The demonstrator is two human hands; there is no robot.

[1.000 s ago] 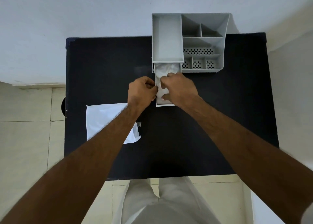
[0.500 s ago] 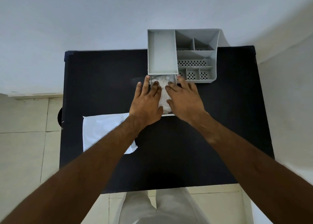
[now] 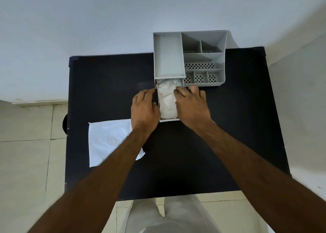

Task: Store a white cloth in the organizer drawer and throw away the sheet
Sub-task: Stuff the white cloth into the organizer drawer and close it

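Both forearms bare to the frame edge; no sleeve, cuff, watch, band or glove visible. Left hand (image 3: 144, 109) and right hand (image 3: 191, 107) bare, no rings seen on the fingers (image 3: 183, 90) that show. Tendons and veins stand out along both forearms; fine hair on the left forearm (image 3: 98, 178). Right forearm (image 3: 247, 164) similar. Light off-white trousers (image 3: 167, 217), plain cloth, soft crease down the middle between the legs. Footwear out of view.
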